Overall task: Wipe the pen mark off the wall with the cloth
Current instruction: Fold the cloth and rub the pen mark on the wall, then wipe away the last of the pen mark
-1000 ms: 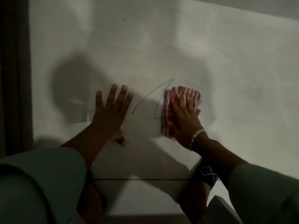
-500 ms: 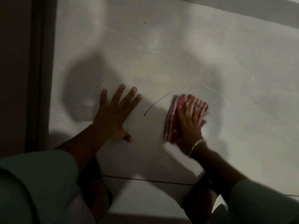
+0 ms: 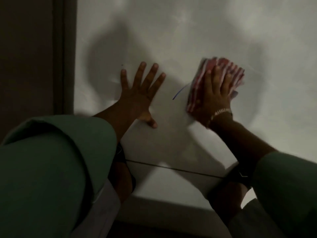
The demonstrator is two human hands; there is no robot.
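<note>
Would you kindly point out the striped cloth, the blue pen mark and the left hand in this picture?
striped cloth (image 3: 196, 93): head view, on its left striped edge.
blue pen mark (image 3: 179, 92): head view, middle of the stroke.
left hand (image 3: 135, 98): head view, back of the hand.

Right hand (image 3: 213, 98) presses cloth (image 3: 221, 69) flat on wall (image 3: 188, 31), beside pen mark (image 3: 179, 93).

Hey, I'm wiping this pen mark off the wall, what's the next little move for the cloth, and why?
Probably slide the cloth leftward and slightly down. A short blue pen mark shows on the wall just off the cloth's left edge, uncovered, between the right hand pressing the cloth and the left hand flat on the wall.
</note>
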